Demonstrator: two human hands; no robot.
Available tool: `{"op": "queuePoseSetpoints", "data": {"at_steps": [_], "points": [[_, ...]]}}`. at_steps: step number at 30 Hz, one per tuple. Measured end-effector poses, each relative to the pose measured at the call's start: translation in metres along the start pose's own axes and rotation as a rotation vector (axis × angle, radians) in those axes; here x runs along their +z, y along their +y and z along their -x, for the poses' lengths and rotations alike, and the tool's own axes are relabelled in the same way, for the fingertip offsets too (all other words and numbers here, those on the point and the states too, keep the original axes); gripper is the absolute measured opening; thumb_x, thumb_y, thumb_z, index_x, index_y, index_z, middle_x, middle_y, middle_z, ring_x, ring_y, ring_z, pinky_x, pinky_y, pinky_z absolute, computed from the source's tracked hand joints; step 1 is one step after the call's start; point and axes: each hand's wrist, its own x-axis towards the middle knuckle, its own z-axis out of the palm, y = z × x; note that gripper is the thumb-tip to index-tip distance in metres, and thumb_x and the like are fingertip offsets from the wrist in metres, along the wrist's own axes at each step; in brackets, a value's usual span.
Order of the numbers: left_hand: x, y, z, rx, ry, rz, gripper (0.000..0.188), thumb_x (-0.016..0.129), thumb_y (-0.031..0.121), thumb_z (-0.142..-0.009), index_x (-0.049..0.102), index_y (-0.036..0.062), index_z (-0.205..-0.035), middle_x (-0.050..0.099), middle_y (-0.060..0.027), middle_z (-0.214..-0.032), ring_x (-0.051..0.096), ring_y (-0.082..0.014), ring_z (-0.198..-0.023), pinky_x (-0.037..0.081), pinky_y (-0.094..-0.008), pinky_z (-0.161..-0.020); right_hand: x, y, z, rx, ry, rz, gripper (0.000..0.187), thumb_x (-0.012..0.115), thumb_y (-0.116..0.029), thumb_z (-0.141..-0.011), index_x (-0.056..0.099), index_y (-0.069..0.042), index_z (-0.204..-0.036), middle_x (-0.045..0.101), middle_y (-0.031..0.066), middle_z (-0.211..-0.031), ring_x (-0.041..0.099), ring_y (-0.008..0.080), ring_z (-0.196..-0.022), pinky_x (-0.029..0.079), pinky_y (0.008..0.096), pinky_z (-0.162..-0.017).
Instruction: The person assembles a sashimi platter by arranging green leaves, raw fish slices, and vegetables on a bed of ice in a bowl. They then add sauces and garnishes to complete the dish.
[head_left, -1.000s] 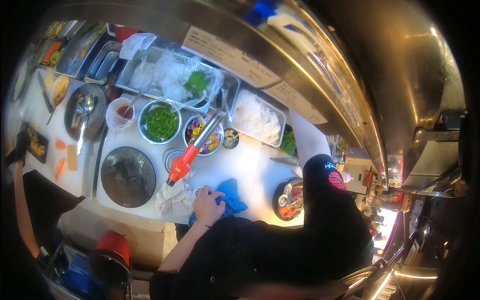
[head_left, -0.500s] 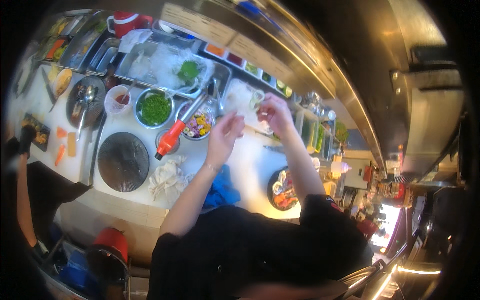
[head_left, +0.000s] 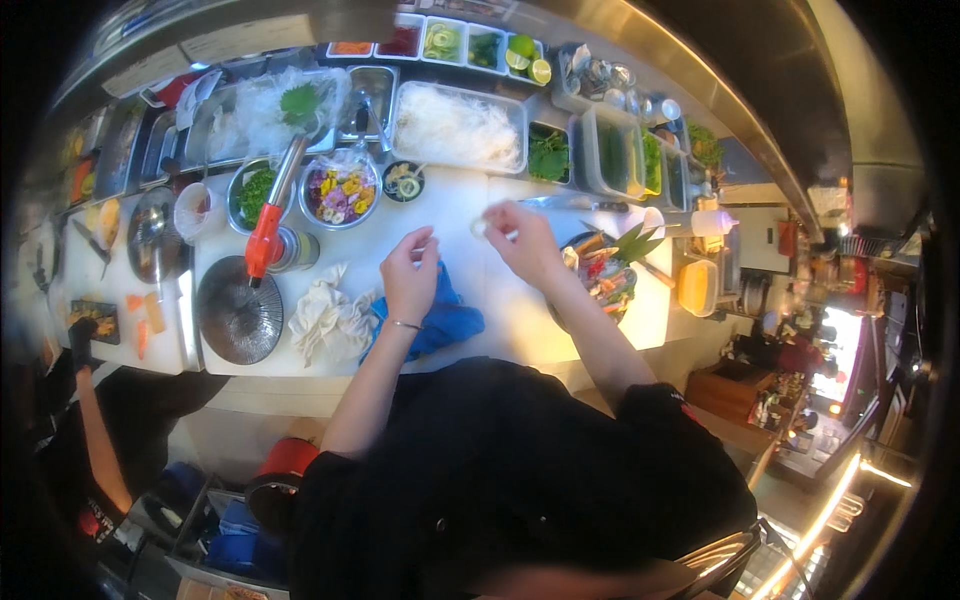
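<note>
Above the bench (head_left: 520, 325), the right hand (head_left: 522, 238) pinches a small pale ring (head_left: 479, 229); the left hand (head_left: 411, 280), grip loosely parted, hovers beside a blue cloth (head_left: 452, 322).

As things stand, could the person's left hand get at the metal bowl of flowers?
Probably yes: the left hand seems empty, and bare white cutting board lies between it and the flower bowl; the red torch stands to the bowl's left.

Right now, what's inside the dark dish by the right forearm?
Green leaves and mixed food pieces. The right forearm covers part of the dish; its bottom is hidden.
</note>
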Motion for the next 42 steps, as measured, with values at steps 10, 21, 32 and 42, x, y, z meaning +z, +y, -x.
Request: {"op": "queuePoseSetpoints", "data": {"at_steps": [10,21,32,42], "points": [[0.007,0.009,-0.08,0.416,0.292,-0.92,0.028,0.082,0.025,-0.097,0.082,0.0142,-0.122,0.08,-0.0138,-0.11,0.078,-0.0376,-0.103,0.062,-0.0499,-0.09,-0.042,0.018,0.133,-0.058,-0.108,-0.227,0.006,0.076,-0.003,-0.099,0.077,-0.004,-0.105,0.077,0.0092,-0.104,0.078,0.0239,-0.088,0.063,0.0339,-0.07],[0.015,-0.013,-0.108,0.419,0.292,-1.152,0.021,0.083,0.026,-0.094,0.085,0.0136,-0.11,0.083,-0.0158,-0.107,0.079,-0.0398,-0.099,0.062,-0.0513,-0.091,-0.096,0.083,0.211,-0.086,-0.036,-0.293,0.007,0.078,-0.004,-0.099,0.077,-0.004,-0.105,0.077,0.0071,-0.102,0.076,0.0184,-0.085,0.062,0.0316,-0.071],[0.013,-0.014,-0.101,0.254,0.461,-0.289,0.023,0.085,0.026,-0.102,0.084,0.0044,-0.108,0.082,-0.008,-0.084,0.076,-0.0174,-0.071,0.057,-0.0331,-0.06,-0.079,0.081,0.208,-0.099,0.027,-0.31,0.007,0.076,-0.003,-0.098,0.077,-0.005,-0.105,0.077,0.0087,-0.1,0.077,0.0228,-0.084,0.062,0.0339,-0.072],[0.053,0.008,0.069,0.334,-0.029,-0.007,0.015,0.075,0.007,-0.109,0.08,-0.0024,-0.12,0.083,-0.009,-0.114,0.079,-0.0135,-0.101,0.065,-0.0296,-0.082,-0.041,0.074,0.187,0.423,-0.001,-1.119,0.018,0.084,-0.004,-0.101,0.079,0.004,-0.116,0.079,0.0075,-0.096,0.076,0.0147,-0.081,0.065,0.0301,-0.072]]}}
